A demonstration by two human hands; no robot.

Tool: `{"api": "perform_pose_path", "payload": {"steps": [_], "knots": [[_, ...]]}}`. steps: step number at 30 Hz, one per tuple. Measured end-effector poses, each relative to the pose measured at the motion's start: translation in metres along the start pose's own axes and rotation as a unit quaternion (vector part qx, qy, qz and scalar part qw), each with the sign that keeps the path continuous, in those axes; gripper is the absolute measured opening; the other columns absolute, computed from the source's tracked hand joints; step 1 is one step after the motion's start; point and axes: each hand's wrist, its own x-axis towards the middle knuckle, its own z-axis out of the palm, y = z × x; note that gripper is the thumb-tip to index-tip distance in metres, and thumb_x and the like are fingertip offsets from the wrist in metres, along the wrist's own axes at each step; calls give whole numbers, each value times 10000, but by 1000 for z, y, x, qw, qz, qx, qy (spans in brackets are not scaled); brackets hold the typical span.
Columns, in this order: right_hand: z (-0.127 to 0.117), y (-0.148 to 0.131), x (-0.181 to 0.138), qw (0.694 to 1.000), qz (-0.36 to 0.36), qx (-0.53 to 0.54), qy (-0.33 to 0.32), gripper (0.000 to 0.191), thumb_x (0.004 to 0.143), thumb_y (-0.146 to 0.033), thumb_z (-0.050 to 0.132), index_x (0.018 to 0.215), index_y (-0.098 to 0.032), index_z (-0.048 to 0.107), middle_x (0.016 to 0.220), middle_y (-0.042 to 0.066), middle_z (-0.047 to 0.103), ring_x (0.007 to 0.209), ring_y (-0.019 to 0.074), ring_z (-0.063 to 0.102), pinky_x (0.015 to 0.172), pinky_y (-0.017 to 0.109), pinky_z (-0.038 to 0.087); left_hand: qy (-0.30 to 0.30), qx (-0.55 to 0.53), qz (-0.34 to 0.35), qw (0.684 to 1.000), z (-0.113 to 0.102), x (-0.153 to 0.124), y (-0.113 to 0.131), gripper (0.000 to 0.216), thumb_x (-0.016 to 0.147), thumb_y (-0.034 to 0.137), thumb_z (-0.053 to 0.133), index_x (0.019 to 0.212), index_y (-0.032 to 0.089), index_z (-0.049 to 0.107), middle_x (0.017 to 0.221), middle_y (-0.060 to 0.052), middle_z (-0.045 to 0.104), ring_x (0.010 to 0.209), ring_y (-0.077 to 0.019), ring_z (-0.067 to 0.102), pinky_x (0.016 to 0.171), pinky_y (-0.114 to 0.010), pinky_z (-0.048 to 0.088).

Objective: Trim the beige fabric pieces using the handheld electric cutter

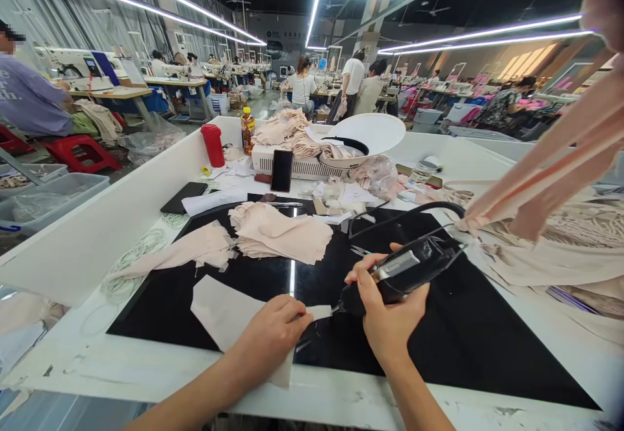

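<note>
My right hand (pixel 387 317) is closed round a black and silver corded hand tool (pixel 409 267) whose tip meets the edge of a pale fabric piece (pixel 224 311). My left hand (pixel 270 333) presses that piece flat on the black mat (pixel 458 333), fingers pinched at the edge right beside the tool tip. The tool's black cable (pixel 414 210) arcs away behind it. A pile of pink fabric pieces (pixel 277 233) lies further back on the mat, with a looser piece (pixel 195 249) to its left.
Behind the mat: a phone (pixel 281 171) leaning on a white basket (pixel 302 166), a red bottle (pixel 213 145), a drink bottle (pixel 247 129), a dark tablet (pixel 184 197). Heaped lace fabric (pixel 560 249) lies right. Other people sit at sewing tables beyond.
</note>
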Motion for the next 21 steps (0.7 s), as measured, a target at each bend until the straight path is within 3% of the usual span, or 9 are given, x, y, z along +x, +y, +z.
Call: {"api": "perform_pose_path", "payload": {"steps": [11, 21], "knots": [[9, -1, 2, 999, 29, 23, 4, 521, 818, -209, 817, 1245, -270, 526, 798, -68, 677, 557, 121, 637, 566, 294, 582, 5, 8, 9, 1000, -1, -1, -2, 204, 1041, 81, 548, 1209, 127, 654, 1028, -80, 681, 970, -229, 653, 881, -393, 619], [18, 17, -6, 999, 33, 23, -34, 483, 838, -232, 801, 1228, -278, 520, 851, -56, 652, 630, 120, 618, 619, 296, 575, 6, 5, 5, 1000, 2, -1, -2, 191, 1008, 92, 623, 1195, 122, 649, 1030, -77, 683, 956, -234, 645, 871, -377, 607]]}}
